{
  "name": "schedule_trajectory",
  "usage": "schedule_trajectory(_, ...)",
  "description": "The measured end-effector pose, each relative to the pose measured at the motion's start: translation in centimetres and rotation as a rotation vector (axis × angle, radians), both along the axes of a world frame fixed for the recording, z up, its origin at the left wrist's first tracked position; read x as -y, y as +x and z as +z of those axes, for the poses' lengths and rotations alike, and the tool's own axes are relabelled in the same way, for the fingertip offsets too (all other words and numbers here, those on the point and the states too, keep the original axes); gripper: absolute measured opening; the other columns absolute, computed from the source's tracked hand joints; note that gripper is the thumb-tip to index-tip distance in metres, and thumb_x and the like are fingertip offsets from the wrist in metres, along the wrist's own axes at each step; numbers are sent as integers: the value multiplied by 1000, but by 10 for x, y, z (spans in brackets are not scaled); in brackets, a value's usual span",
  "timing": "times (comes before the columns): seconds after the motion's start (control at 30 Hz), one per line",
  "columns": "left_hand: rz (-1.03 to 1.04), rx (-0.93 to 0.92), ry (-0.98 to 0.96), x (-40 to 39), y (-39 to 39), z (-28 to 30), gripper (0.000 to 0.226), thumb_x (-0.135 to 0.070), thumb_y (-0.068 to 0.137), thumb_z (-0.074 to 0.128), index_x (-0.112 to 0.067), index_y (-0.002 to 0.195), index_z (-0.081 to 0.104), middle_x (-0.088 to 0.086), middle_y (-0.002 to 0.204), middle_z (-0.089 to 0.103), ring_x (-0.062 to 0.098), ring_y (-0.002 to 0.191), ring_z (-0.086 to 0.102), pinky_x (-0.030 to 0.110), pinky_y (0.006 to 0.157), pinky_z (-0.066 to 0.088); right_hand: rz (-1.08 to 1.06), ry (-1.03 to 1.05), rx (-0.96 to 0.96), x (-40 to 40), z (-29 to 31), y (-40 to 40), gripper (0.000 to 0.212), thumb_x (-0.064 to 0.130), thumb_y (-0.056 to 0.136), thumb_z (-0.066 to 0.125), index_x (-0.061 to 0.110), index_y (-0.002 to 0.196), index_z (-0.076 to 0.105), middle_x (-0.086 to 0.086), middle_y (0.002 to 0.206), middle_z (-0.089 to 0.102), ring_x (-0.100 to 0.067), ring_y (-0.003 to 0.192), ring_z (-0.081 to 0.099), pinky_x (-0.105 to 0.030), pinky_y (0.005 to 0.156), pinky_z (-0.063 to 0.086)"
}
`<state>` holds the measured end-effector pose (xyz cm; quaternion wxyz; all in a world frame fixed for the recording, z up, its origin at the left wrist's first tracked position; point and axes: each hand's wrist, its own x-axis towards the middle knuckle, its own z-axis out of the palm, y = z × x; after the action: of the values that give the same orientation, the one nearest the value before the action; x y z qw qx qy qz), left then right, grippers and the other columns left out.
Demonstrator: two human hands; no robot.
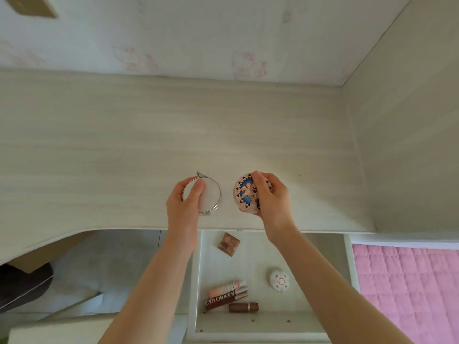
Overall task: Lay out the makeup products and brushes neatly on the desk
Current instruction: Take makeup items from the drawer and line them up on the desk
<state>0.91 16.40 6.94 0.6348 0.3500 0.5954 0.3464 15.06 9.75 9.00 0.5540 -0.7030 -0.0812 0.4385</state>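
A person looks down at a pale wood-grain desk [173, 135] set against a wall, both bare forearms reaching forward from six o'clock. The left hand [185, 207] grips a round silver-rimmed compact with a plain white lid [210, 194]; the thumb lies across the lid and the other fingers curl under its near edge. The right hand [269, 197] grips a round rose-gold compact with a blue and brown patterned lid [244, 192], fingers wrapped over its three o'clock side. The two compacts sit side by side, near each other but apart, at the near middle of the desk. Whether each rests flat on the desk or hovers just above cannot be told.

Below the desk edge, toward six o'clock, an open white drawer [330, 281] holds more products: a small square brown eyeshadow palette [229, 244], a round white floral case [279, 281], a pink tube [227, 289], a dark tube lettered COLORKEY [223, 297] and a brown lipstick [243, 307]. A pink quilted bed cover [407, 291] lies at four o'clock.

The step in hand appears to be setting these two compacts down. To do it well, lower both flat, keep their far edges level in one row, leave an even gap, and release without nudging either. The desk's far expanse leaves room for the drawer's remaining items.
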Motion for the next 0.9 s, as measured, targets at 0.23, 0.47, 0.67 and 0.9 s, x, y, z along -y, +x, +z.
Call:
schedule_trajectory(0.23,32,-94,74,-64,30,-21,19,-22,86,66,-17,104,66,-5,101,66,10,92,61,25,74,48,80,-54,165,-72,-25,25,25,39,91,58,18,103,62,1,97,68,-18,90,67,-41,76,59)
schedule_trajectory(0.47,32,-224,237,-117,48,-38,21,-21,86,64,-15,106,65,-11,95,64,1,85,60,18,69,45,139,-110,229,-123,-48,37,24,35,91,58,16,105,60,1,99,66,-15,90,63,-21,60,49)
schedule_trajectory(0.67,-61,-328,370,-132,51,-56,16,-19,85,65,-19,101,64,-13,95,65,7,91,61,24,80,49,217,-108,372,-140,-60,38,22,31,93,56,12,105,56,2,90,57,0,72,52,-7,49,39)
schedule_trajectory(0.9,-186,-451,527,-128,50,-62,13,-24,90,60,-22,103,58,-17,95,62,3,92,55,15,77,42,359,-121,616,-142,-71,36,21,30,94,53,12,104,56,-3,97,60,-21,89,59,-32,69,51)
